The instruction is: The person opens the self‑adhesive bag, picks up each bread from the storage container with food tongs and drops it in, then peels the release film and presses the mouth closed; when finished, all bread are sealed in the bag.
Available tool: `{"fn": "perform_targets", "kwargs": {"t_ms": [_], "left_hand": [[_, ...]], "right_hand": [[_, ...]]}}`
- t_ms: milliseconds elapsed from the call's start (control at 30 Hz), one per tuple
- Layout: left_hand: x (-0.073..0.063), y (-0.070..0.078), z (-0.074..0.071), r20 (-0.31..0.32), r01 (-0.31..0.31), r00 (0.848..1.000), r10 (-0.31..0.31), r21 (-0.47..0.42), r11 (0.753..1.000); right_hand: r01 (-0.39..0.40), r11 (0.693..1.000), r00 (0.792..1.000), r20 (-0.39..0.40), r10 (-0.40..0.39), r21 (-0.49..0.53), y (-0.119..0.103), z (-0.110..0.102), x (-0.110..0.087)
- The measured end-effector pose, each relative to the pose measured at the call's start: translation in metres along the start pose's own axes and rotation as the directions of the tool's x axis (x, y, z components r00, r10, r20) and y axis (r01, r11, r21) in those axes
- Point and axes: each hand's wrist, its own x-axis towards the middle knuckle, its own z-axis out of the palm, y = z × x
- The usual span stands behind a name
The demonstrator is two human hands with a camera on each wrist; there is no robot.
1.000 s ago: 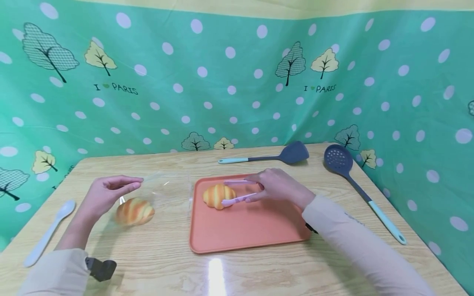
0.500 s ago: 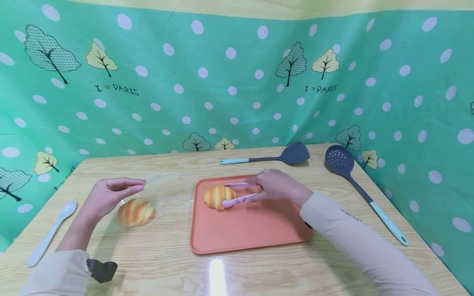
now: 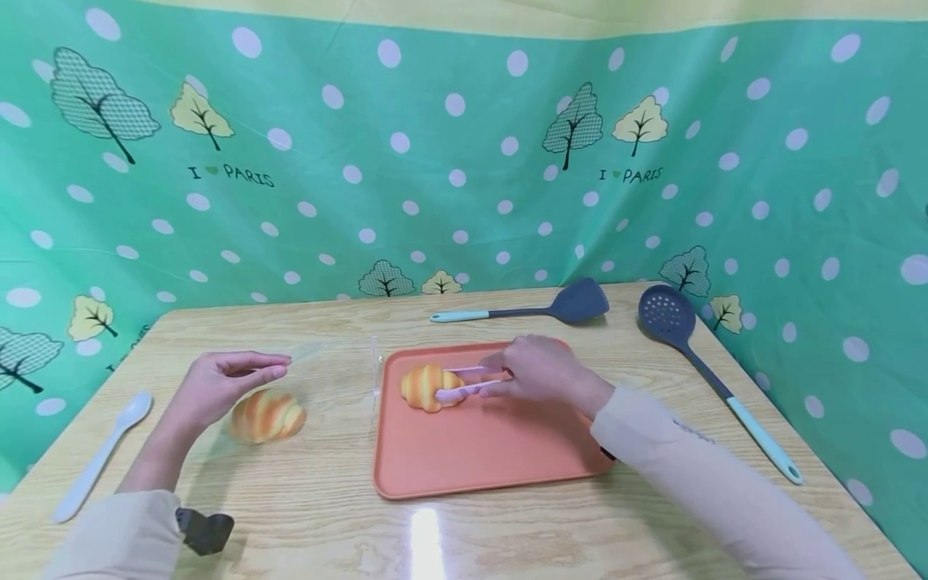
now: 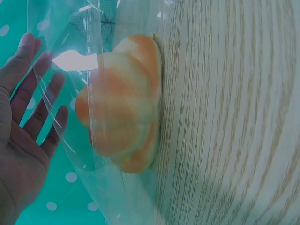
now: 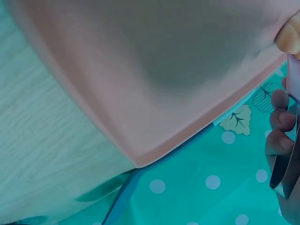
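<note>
My left hand (image 3: 225, 387) pinches the upper edge of a clear plastic bag (image 3: 337, 383), thumb against fingers. One croissant-shaped bread roll (image 3: 268, 416) lies inside the bag on the table; the left wrist view shows this roll (image 4: 126, 103) behind the film. With my right hand (image 3: 540, 370) I hold lilac tongs (image 3: 464, 392) over the coral-pink tray (image 3: 486, 459). Their tips close on the sides of a second roll (image 3: 422, 388), which sits at the tray's left. In the right wrist view only part of the tongs (image 5: 294, 77) and of that roll (image 5: 288, 40) shows at the edge.
Behind the tray lies a dark spatula (image 3: 576, 300) with a mint handle. A slotted skimmer (image 3: 667, 314) slants along the table's right side. To the left of my left arm is a white spoon (image 3: 97, 463). A green polka-dot cloth (image 3: 406, 185) hangs behind the wooden table.
The tongs' arms have drawn together against the roll on the tray as my right hand squeezes. My left hand keeps its pinch on the bag with hardly any shift.
</note>
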Motion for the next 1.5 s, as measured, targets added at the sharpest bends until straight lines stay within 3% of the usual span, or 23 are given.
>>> {"fn": "perform_targets", "kwargs": {"t_ms": [400, 600, 767, 1033, 1333, 1500], "left_hand": [[0.001, 0.0, -0.002, -0.011, 0.003, 1.0, -0.002, 0.012, 1.0], [0.0, 0.0, -0.004, -0.01, 0.004, 1.0, -0.004, 0.003, 1.0], [-0.001, -0.001, -0.007, -0.002, 0.019, 1.0, -0.019, -0.001, 1.0], [0.001, 0.001, -0.008, 0.001, 0.025, 1.0, -0.025, 0.017, 1.0], [0.005, 0.005, -0.008, 0.002, 0.025, 1.0, -0.025, 0.035, 0.999], [0.006, 0.006, -0.007, -0.005, 0.015, 1.0, -0.015, 0.014, 1.0]], "right_hand": [[-0.002, 1.0, 0.993, -0.115, 0.0, -0.014, -0.009, 0.006, -0.015], [0.001, 1.0, 0.983, -0.184, 0.003, 0.02, -0.015, 0.001, -0.011], [0.04, 0.999, 0.969, -0.243, -0.037, 0.004, -0.026, -0.008, 0.001], [0.139, 0.987, 0.954, -0.255, -0.156, -0.084, -0.047, -0.011, 0.034], [0.132, 0.99, 0.97, -0.197, -0.14, -0.053, -0.062, -0.006, 0.064], [0.162, 0.983, 0.963, -0.203, -0.176, -0.085, -0.068, -0.002, 0.075]]}}
